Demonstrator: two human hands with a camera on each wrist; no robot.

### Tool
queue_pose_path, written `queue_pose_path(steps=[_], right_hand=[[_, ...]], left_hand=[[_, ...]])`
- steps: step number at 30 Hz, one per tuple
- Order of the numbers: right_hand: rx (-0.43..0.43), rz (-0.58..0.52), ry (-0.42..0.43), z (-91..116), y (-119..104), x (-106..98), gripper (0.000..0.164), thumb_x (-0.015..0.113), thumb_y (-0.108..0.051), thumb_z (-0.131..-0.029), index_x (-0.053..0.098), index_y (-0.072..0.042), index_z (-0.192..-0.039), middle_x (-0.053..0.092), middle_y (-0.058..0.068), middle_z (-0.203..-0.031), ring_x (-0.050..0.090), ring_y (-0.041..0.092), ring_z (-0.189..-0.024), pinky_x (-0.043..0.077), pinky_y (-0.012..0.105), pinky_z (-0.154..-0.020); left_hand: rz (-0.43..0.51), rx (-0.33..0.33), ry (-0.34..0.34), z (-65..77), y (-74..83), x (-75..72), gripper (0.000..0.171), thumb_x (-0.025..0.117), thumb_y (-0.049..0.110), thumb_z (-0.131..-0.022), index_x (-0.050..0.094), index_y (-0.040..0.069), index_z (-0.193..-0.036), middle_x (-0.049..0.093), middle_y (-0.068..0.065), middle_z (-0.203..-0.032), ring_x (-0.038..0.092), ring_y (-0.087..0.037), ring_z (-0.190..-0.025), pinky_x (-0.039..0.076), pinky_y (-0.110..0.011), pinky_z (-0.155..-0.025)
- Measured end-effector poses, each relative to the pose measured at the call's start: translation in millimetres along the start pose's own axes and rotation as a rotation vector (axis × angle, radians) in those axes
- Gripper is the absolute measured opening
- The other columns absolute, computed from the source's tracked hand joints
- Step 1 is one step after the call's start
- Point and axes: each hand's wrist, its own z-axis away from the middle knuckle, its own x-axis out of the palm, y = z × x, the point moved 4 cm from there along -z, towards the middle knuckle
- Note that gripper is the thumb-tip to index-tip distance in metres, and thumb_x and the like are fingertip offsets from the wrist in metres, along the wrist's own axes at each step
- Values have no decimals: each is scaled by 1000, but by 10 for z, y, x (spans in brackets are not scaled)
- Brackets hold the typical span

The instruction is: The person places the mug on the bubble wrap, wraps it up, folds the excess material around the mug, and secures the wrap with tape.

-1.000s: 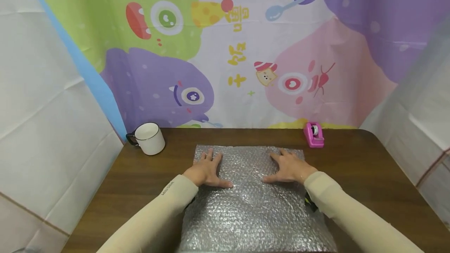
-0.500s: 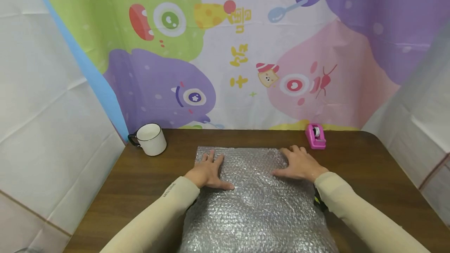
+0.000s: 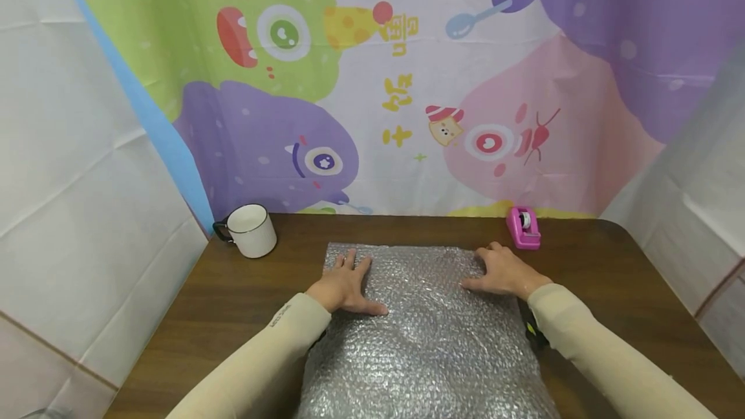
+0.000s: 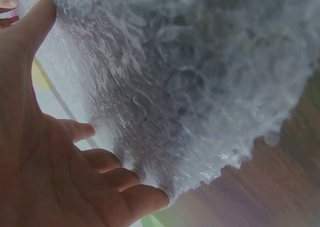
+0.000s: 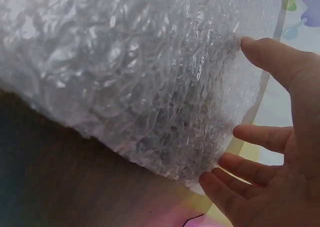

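Observation:
A sheet of silvery, see-through bubble wrap (image 3: pixel 431 354) lies over the wooden table and runs out of the head view at the bottom. My left hand (image 3: pixel 345 286) rests on its far left part, fingers spread and thumb pointing inward. At the far right corner, my right hand (image 3: pixel 505 271) touches the sheet with its fingertips at the edge and its thumb further in. The left wrist view shows the left fingers (image 4: pixel 145 199) fairly straight against the bubble wrap (image 4: pixel 165 77). In the right wrist view, the right fingers (image 5: pixel 257 137) are apart and lightly bent, touching the sheet.
A white mug (image 3: pixel 252 233) with a black handle stands at the table's back left. The pink tape dispenser (image 3: pixel 522 228) sits at the back right. Behind the brown table (image 3: pixel 617 302) hangs a cartoon-printed curtain (image 3: pixel 401 180); pale sheets flank both sides.
My right hand has slid right along the bubble wrap, from inside its far edge out to the right corner. The left hand has stayed in place on the sheet.

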Motion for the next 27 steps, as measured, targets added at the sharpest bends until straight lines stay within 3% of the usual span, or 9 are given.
queue_pose_path(steps=[15, 23, 27], right_hand=[[3, 39, -53, -50, -55, -64, 82, 84, -51, -80, 63, 12, -129, 63, 28, -126, 60, 43, -119, 50, 58, -103], [40, 17, -93, -107, -59, -38, 81, 87, -48, -79, 63, 11, -129, 63, 28, -129, 58, 45, -124, 49, 58, -104], [60, 2, -95, -103, -70, -43, 80, 88, -46, -78, 63, 11, -129, 63, 28, -129, 59, 46, -124, 50, 58, -104]], left_hand=[[71, 37, 31, 11, -23, 36, 118, 72, 76, -78, 18, 19, -166, 5, -23, -171, 9, -48, -157, 20, -72, -120], [-74, 95, 129, 97, -1, 47, 110, 61, 84, -79, 28, 23, -164, 17, -18, -171, 20, -43, -156, 38, -69, -112], [-95, 145, 203, 155, 18, 14, 105, 61, 83, -80, 37, 21, -160, 28, -18, -168, 28, -44, -154, 43, -69, -107]])
